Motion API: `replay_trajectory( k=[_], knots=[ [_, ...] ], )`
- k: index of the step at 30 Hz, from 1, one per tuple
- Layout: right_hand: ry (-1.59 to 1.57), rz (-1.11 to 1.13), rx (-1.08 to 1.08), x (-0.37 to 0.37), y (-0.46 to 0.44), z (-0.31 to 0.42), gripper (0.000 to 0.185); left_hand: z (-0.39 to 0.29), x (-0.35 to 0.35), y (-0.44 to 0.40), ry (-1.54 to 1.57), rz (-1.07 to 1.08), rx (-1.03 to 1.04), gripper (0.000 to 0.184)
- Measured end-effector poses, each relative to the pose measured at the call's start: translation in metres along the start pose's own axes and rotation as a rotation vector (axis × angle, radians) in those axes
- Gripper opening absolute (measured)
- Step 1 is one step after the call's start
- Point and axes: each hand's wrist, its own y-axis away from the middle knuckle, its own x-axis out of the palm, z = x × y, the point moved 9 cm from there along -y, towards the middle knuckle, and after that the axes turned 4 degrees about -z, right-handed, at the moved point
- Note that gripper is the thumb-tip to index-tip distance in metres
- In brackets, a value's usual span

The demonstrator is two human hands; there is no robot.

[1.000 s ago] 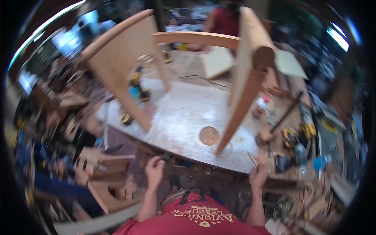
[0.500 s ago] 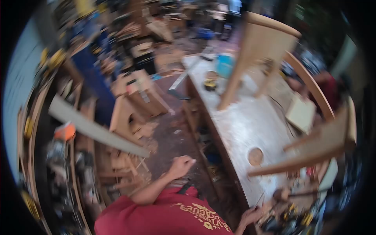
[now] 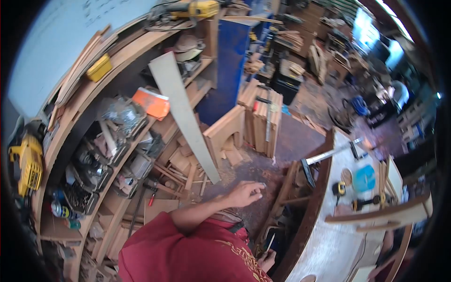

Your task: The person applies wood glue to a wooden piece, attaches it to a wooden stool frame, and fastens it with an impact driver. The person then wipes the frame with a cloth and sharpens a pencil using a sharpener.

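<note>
My left hand (image 3: 245, 194) is out in front of my red shirt, over the floor, its fingers curled into a pinch; anything between the fingertips is too small to name. Low in the view, my right hand (image 3: 267, 260) is closed on a thin pale stick (image 3: 270, 241) that points upward, beside the workbench (image 3: 317, 235). A bar clamp (image 3: 329, 154) lies across the far end of the bench. On the bench top are a yellow tape measure (image 3: 338, 188), a blue container (image 3: 364, 178) and a curved wooden frame (image 3: 385, 216).
Shelves (image 3: 117, 176) with bins and tools curve along the left. A long pale board (image 3: 181, 110) leans over them. Clamped wooden panels (image 3: 263, 120) stand on the floor beyond my left hand. Yellow power tools (image 3: 29, 164) sit at far left. Part of another person shows at lower right.
The view has swung left from the bench to the shelves. The bench and wooden frame now sit at the right. My right hand still holds the thin stick.
</note>
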Motion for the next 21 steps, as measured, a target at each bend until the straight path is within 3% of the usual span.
replay_trajectory(
  k=[4, 6, 11, 14, 16, 18, 19, 20, 21],
  knots=[
    [0.074, 0.14, -0.16, 0.024, -0.06, 0.072, 0.008, 0.024, -0.088, 0.0, -0.123, -0.206, -0.129, 0.031],
    [-0.012, 0.253, -0.124, 0.043, -0.083, 0.078, 0.009, 0.041, -0.112, 0.01, -0.141, -0.274, -0.183, 0.032],
    [-0.052, 0.309, -0.391, 0.08, -0.117, 0.074, 0.01, 0.038, -0.149, 0.067, -0.204, -0.504, -0.256, 0.029],
    [-0.085, 0.491, -0.287, 0.103, -0.124, 0.066, 0.011, -0.026, -0.203, 0.111, -0.394, -0.925, -0.315, 0.025],
    [-0.099, 0.556, -0.328, 0.111, -0.133, 0.066, 0.01, -0.024, -0.247, 0.178, -0.426, -1.336, -0.432, 0.021],
    [-0.062, 0.584, -0.321, 0.113, -0.14, 0.065, 0.009, -0.05, -0.306, 0.244, -0.554, -1.611, -0.339, 0.021],
    [-0.037, 0.58, -0.333, 0.109, -0.143, 0.062, 0.009, -0.07, -0.333, 0.267, -0.537, -1.726, -0.454, 0.025],
    [-0.012, 0.571, -0.34, 0.104, -0.146, 0.059, 0.009, -0.105, -0.356, 0.273, -0.94, -1.658, -0.335, 0.033],
    [0.004, 0.558, -0.345, 0.105, -0.148, 0.061, 0.009, -0.111, -0.384, 0.285, -1.046, -1.55, -0.409, 0.044]
  ],
)
